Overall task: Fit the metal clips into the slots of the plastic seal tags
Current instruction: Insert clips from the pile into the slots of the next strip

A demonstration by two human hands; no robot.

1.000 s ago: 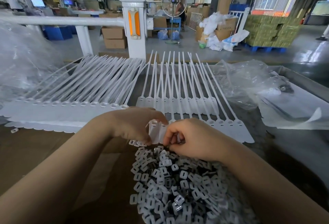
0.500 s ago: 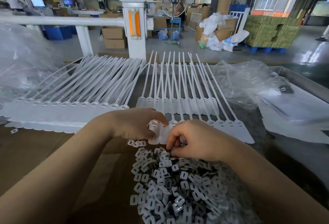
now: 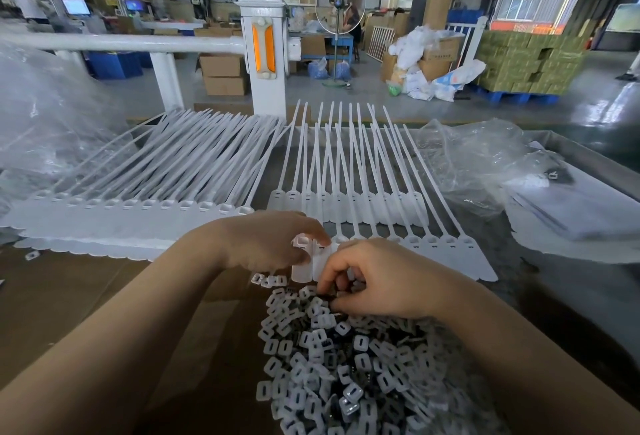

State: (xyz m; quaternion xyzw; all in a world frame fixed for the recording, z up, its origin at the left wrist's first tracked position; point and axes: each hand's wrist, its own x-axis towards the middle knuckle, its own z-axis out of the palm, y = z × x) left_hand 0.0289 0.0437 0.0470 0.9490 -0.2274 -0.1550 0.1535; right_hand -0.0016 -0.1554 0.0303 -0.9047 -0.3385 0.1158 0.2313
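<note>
White tags (image 3: pixel 166 189) lie in rows on the far table (image 3: pixel 540 296). A clip pile (image 3: pixel 339 358) (very many pieces) lies near. The left hand (image 3: pixel 266 244) pinches one tag (image 3: pixel 304 258). The right hand (image 3: pixel 377 282), fingers curled, pinches a clip at the pile's far edge.

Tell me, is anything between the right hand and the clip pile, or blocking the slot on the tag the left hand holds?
Nothing visible. The right hand already has its fingertips in the clip pile. The left hand holds the seal tag just above, its slotted head uncovered and facing up.
</note>
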